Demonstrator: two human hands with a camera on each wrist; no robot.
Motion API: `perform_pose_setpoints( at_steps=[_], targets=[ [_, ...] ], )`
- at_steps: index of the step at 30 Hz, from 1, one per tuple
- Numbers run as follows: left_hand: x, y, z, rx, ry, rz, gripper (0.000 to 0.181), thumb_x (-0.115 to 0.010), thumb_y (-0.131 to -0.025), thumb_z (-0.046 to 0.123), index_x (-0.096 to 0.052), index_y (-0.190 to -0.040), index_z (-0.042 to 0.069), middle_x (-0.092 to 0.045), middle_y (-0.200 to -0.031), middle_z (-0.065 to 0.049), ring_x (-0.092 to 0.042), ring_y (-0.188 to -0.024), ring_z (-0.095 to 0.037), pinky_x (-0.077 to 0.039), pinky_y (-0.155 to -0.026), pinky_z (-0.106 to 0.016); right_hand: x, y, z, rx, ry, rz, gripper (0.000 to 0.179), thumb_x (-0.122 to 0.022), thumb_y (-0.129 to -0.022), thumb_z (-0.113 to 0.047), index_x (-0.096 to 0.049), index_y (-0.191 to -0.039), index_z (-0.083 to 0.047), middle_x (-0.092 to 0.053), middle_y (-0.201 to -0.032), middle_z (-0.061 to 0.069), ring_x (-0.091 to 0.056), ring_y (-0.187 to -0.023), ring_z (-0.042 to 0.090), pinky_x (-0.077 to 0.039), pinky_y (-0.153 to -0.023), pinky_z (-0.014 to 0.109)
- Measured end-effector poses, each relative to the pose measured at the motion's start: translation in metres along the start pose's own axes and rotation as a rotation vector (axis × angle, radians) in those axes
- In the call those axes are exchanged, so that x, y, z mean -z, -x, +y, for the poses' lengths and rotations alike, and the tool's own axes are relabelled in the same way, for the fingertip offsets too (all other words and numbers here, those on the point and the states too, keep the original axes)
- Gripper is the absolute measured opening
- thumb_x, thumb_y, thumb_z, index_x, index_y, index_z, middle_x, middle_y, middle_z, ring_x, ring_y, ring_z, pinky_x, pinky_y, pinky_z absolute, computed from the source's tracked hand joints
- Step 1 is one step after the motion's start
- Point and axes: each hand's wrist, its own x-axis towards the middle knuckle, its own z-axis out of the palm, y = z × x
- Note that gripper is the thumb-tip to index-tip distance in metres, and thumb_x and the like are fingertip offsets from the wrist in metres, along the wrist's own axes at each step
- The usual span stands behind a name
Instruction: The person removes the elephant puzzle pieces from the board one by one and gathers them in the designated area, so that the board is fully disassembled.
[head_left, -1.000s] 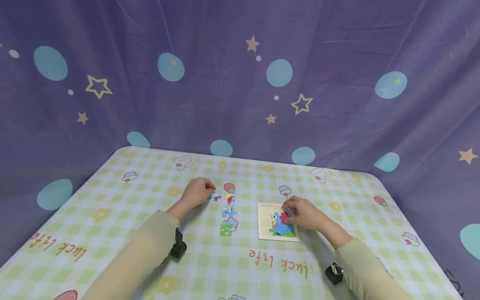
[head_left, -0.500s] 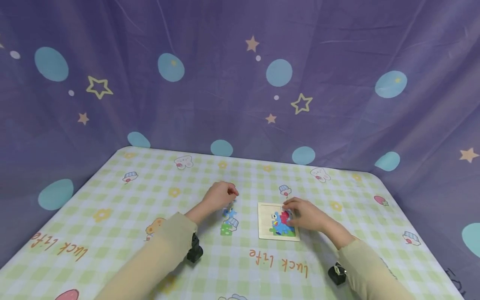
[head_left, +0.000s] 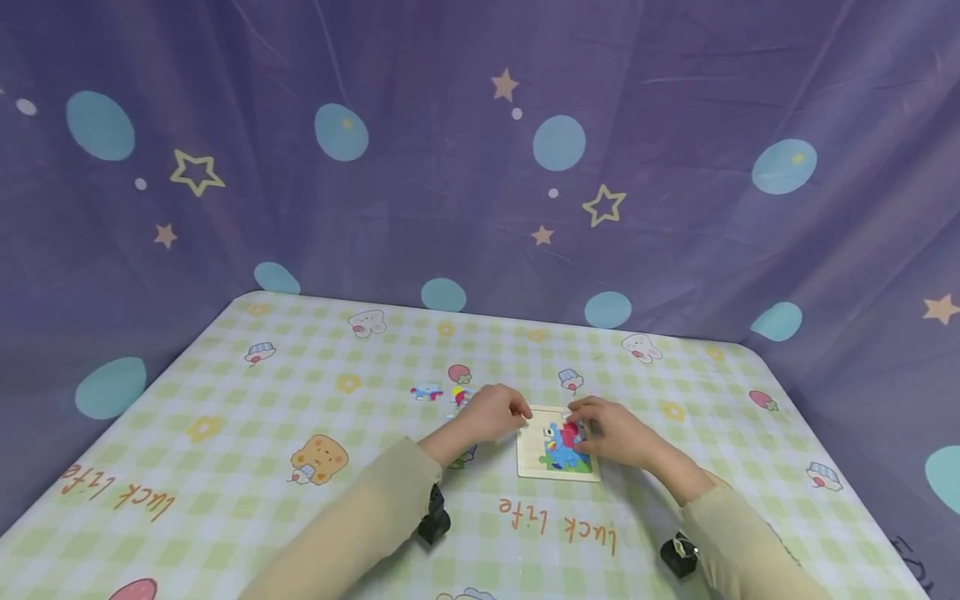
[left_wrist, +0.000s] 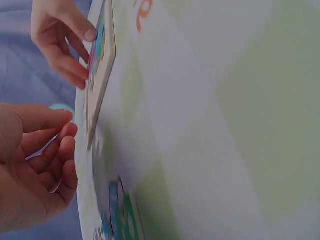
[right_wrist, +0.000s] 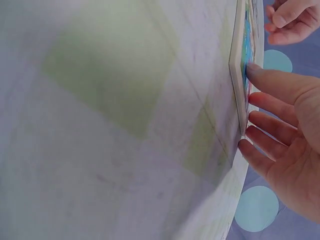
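A square wooden puzzle tray [head_left: 529, 458] lies on the table, with joined blue, red and green jigsaw pieces [head_left: 561, 456] in its near right part. My right hand [head_left: 617, 432] rests at the tray's right side, fingers spread and thumb touching the pieces in the right wrist view. At the tray's far left corner hovers my left hand [head_left: 489, 414], fingers loosely curled. Between its fingertips nothing shows in the left wrist view. Left of the tray lie a blue-and-red jigsaw piece [head_left: 427, 392] and a yellow-and-red jigsaw piece [head_left: 458, 396]. The left forearm mostly hides other loose pieces.
A green-and-white checked cloth [head_left: 360, 533] with printed cartoons and lettering covers the table. Behind it hangs a purple curtain [head_left: 450, 208] with stars and blue ovals. Each wrist carries a small black camera, such as the left wrist camera [head_left: 433, 521].
My left hand has moved right, from the blue-and-red piece past the yellow-and-red one to the tray's corner. Both pieces still lie on the cloth. My right hand has barely moved.
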Motion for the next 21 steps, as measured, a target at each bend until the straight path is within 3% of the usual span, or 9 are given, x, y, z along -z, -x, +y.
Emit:
perform_pose_setpoints(
  at_steps=[6, 10, 21],
  targets=[
    [-0.007, -0.004, 0.015, -0.024, 0.024, -0.082, 0.012, -0.064, -0.082, 0.013, -0.07, -0.091, 0.009, -0.063, -0.081, 0.003, -0.053, -0.071, -0.01, -0.042, -0.066, -0.023, 0.001, 0.004, 0.001, -0.004, -0.002, -0.025, 0.044, -0.072, -0.076, -0.023, -0.062, -0.113, -0.002, -0.051, -0.128, 0.016, -0.047, -0.118, 0.034, -0.038, -0.095, 0.046],
    [-0.012, -0.007, 0.018, -0.022, 0.007, -0.103, 0.015, -0.066, -0.08, 0.014, -0.07, -0.094, 0.011, -0.064, -0.085, 0.002, -0.054, -0.078, -0.01, -0.043, -0.071, -0.023, 0.0, 0.006, 0.0, 0.008, -0.013, -0.023, 0.043, -0.071, -0.077, -0.022, -0.062, -0.113, -0.002, -0.051, -0.128, 0.015, -0.047, -0.117, 0.034, -0.039, -0.094, 0.046],
    [-0.021, -0.012, 0.024, -0.002, -0.071, -0.143, 0.037, -0.071, -0.074, 0.015, -0.065, -0.109, 0.008, -0.058, -0.088, 0.001, -0.05, -0.077, -0.009, -0.042, -0.071, -0.022, 0.001, 0.006, 0.0, 0.006, -0.033, 0.019, 0.031, -0.073, -0.074, -0.021, -0.067, -0.101, -0.007, -0.056, -0.123, 0.015, -0.052, -0.112, 0.033, -0.041, -0.092, 0.045]
  ],
)
